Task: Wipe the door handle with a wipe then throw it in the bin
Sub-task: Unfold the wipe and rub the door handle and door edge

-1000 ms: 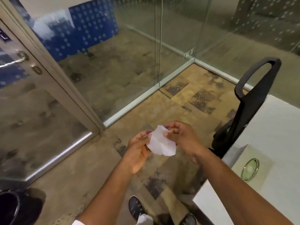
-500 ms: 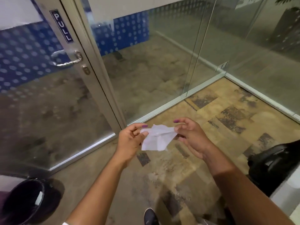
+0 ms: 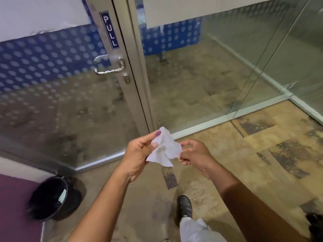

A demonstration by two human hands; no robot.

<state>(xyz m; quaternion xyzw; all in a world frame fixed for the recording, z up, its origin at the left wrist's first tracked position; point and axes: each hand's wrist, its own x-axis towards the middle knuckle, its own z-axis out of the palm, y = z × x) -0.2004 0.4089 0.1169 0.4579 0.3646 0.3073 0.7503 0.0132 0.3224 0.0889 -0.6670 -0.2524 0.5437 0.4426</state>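
A crumpled white wipe (image 3: 165, 148) hangs between both my hands at the frame's middle. My left hand (image 3: 138, 152) pinches its upper left corner, and my right hand (image 3: 194, 154) grips its right edge. The silver door handle (image 3: 109, 66) sits on the glass door's metal frame, up and to the left of my hands, below a blue PULL sign (image 3: 109, 30). A black bin (image 3: 54, 198) stands on the floor at the lower left, with something white inside it.
Glass walls (image 3: 218, 67) run from the door to the right corner. A purple surface (image 3: 14, 206) lies at the far left beside the bin. My shoe (image 3: 184, 206) stands on the patterned carpet below my hands. A dark object (image 3: 316, 224) shows at the right edge.
The view has swung left and nearer the door, so the handle and the bin now show fully. The chair and white desk have left the frame. Both hands still hold the wipe.
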